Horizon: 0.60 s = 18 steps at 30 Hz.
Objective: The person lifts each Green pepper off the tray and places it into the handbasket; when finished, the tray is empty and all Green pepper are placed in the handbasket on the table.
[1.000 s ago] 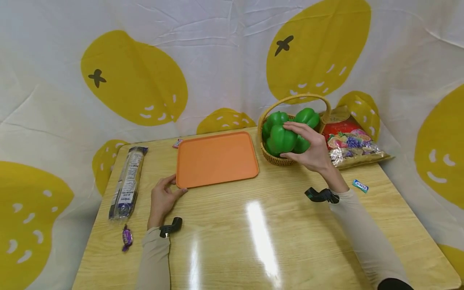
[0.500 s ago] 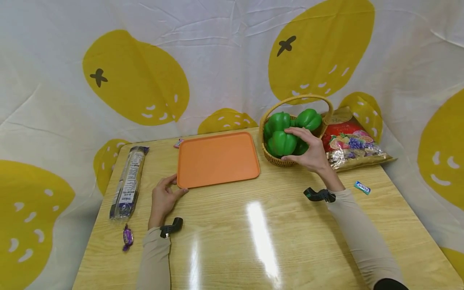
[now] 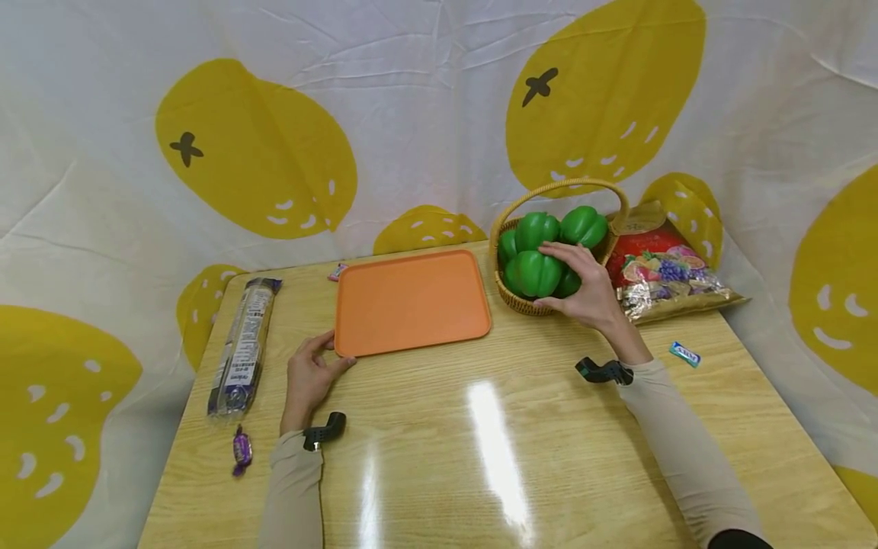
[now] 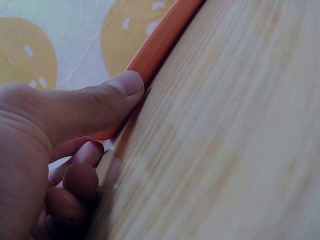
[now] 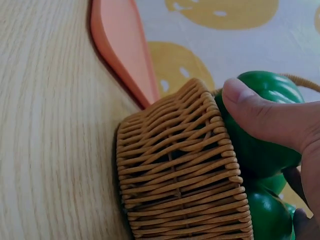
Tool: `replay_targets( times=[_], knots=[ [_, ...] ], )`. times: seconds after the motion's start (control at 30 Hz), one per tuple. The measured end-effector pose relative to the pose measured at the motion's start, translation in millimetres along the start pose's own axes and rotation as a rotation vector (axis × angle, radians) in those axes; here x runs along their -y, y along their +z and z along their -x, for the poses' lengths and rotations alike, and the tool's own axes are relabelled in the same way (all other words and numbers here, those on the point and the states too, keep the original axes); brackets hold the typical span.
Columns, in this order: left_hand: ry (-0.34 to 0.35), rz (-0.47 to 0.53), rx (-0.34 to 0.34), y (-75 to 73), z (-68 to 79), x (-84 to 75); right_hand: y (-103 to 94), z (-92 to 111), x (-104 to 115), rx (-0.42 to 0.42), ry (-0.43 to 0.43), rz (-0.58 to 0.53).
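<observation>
My right hand (image 3: 588, 293) holds a green bell pepper (image 3: 538, 274) at the front of a wicker basket (image 3: 527, 306), fingers over its top and thumb low on its near side. In the right wrist view the thumb (image 5: 245, 102) lies on this pepper, right at the basket's rim. Other green bell peppers (image 3: 583, 226) fill the basket behind and beneath it. On the left, my left hand (image 3: 309, 377) pinches the near left corner of an orange tray (image 3: 411, 301). The left wrist view has the thumb (image 4: 107, 97) against the tray's edge, with the other fingers curled beneath.
A shiny candy bag (image 3: 668, 267) leans right of the basket, with a small blue-green candy (image 3: 685, 354) in front. A long clear-wrapped package (image 3: 245, 347) and a purple candy (image 3: 241, 451) lie at left. One pink candy (image 3: 338, 271) sits behind the tray.
My right hand has lowered the held bell pepper slightly onto the basket's front, and the pepper behind it has shifted right. The left hand and the tray stay in place.
</observation>
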<state>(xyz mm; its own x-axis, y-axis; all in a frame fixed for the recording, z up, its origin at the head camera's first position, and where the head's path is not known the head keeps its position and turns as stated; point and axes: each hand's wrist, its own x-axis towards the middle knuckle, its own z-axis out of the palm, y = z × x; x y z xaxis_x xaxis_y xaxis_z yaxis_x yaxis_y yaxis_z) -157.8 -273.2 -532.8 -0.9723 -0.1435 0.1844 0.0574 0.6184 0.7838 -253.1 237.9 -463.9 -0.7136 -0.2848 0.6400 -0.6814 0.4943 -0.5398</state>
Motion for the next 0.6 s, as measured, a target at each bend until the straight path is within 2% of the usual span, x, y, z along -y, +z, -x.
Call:
replay_targets(
  times=[0.6],
  knots=[
    [-0.005,-0.004,-0.005,0.3,-1.3,-0.5,-1.2,7.9,2.3,0.041,-0.013,0.069]
  ],
)
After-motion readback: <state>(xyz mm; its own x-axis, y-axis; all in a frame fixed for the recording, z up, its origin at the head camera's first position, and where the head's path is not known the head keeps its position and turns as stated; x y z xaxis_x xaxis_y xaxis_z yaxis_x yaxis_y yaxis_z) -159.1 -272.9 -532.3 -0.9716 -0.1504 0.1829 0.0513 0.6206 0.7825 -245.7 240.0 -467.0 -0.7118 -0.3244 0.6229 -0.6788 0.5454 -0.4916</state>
